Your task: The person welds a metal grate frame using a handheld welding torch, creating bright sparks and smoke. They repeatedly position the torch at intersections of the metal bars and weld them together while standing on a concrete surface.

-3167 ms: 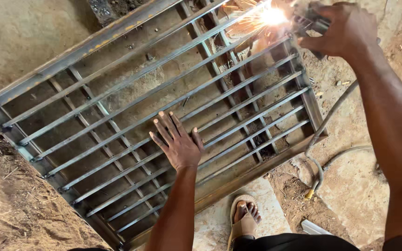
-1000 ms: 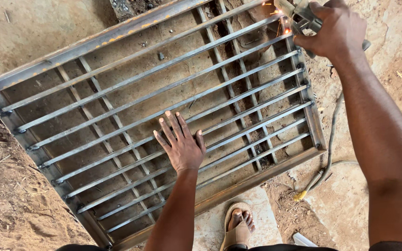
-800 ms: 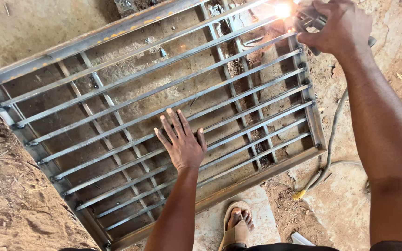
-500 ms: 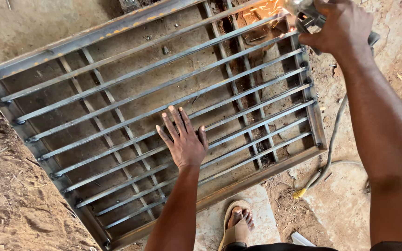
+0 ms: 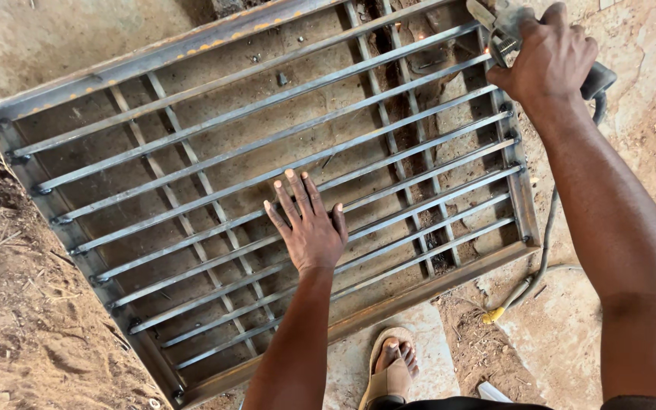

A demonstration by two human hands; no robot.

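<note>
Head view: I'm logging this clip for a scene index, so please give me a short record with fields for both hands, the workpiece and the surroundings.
left hand: left hand lies flat, fingers spread, on the grille's bars
right hand: right hand closed round a welding tool at the grille's far corner
workpiece: metal grille, rectangular frame with long bars over crossbars, lying on the ground
cable: cable runs along the grille's right edge
foot: sandalled foot by the near edge
ground: bare dirt
</note>
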